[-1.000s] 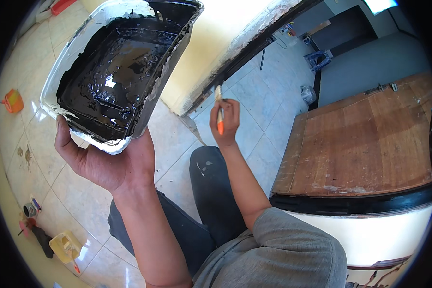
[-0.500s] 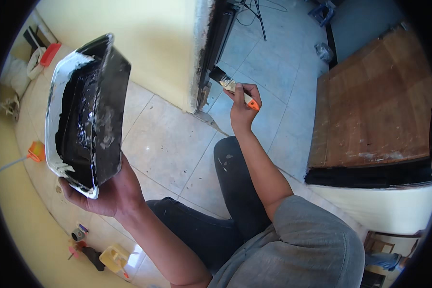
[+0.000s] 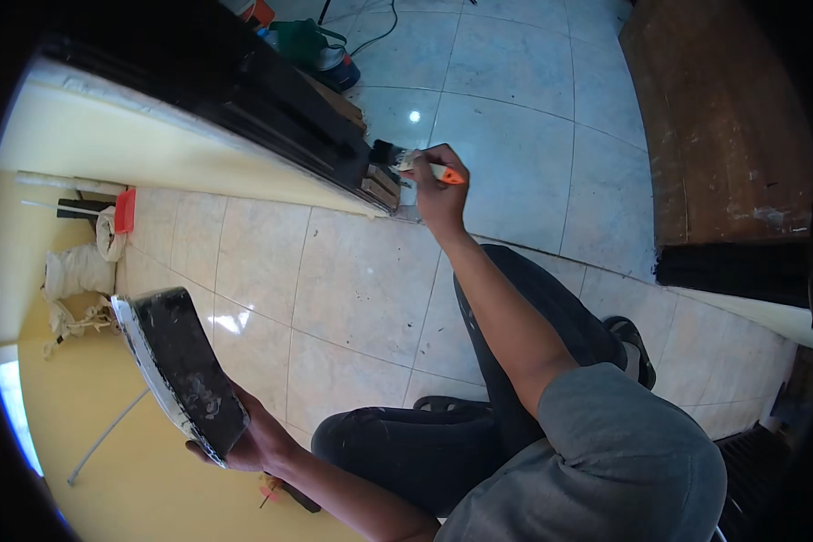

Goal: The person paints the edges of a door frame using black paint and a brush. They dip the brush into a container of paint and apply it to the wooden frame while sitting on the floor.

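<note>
A rectangular paint tub (image 3: 188, 375), its outside smeared black and its rim splashed white, is tilted on its side in my left hand (image 3: 257, 434). Its inside faces away from me and is mostly hidden. Pinched in my right hand (image 3: 441, 194) is a paintbrush (image 3: 405, 161) with an orange-tipped pale handle and black-coated bristles. The bristles are close to the lower end of the black-painted door frame (image 3: 289, 117), by its bare wood (image 3: 381, 185). I cannot tell whether they touch it.
A cream wall (image 3: 154, 135) runs left from the frame. Beyond the opening stand a paint can (image 3: 339, 70) and a green bag (image 3: 294, 41). At right is a brown wooden panel (image 3: 723, 135) with a black edge. White sacks (image 3: 79, 271) and a red dustpan (image 3: 125, 210) lie far left.
My view has turned, bringing more of the door frame into sight. The tub is lower and tipped so its outside shows. The brush has come close to the frame's lower end.
</note>
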Demonstrator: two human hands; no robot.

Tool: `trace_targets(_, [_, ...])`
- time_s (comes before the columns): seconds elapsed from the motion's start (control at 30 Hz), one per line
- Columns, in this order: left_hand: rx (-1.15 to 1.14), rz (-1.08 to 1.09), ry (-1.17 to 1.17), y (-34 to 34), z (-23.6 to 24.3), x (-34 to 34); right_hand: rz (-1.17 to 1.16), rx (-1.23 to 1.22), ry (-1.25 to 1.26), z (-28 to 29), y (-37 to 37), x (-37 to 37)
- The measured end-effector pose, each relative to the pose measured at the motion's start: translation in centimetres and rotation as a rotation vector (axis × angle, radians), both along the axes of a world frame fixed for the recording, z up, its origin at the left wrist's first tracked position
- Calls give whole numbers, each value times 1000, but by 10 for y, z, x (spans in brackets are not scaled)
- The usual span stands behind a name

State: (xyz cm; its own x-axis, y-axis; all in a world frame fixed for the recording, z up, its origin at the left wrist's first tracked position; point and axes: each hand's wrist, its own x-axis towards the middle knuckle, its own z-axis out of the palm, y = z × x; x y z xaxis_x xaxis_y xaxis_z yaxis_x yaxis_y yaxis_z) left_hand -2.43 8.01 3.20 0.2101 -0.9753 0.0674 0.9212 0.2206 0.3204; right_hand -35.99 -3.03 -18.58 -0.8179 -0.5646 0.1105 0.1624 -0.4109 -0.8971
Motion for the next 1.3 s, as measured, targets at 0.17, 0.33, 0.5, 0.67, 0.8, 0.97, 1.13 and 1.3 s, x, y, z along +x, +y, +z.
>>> trace_targets(0.17, [5,35,-47,-2,-8,11,32,26,221,49,10,37])
trace_targets(0.33, [-32,2,-95,-8,-13,6,-39,39,40,36,19,21])
trace_targets(0.5, [-38,-9,-98,-10,-18,8,173,-45,-187,18,15,39])
trace_targets(0.67, [-7,-30,-119,-10,-21,3,33,107,18,5,13,22])
trace_targets(0.8, [-15,-7,-140,-8,-17,9,147,3,-90,26,23,38])
trace_targets(0.97, [-16,-28,-142,-10,-19,2,13,4,4,10,13,20])
trace_targets(1.13, [-53,-17,-177,-8,-18,4,208,22,-197,23,22,30])
trace_targets(1.3, [-41,-26,-188,-10,-20,5,121,94,-60,4,12,18])
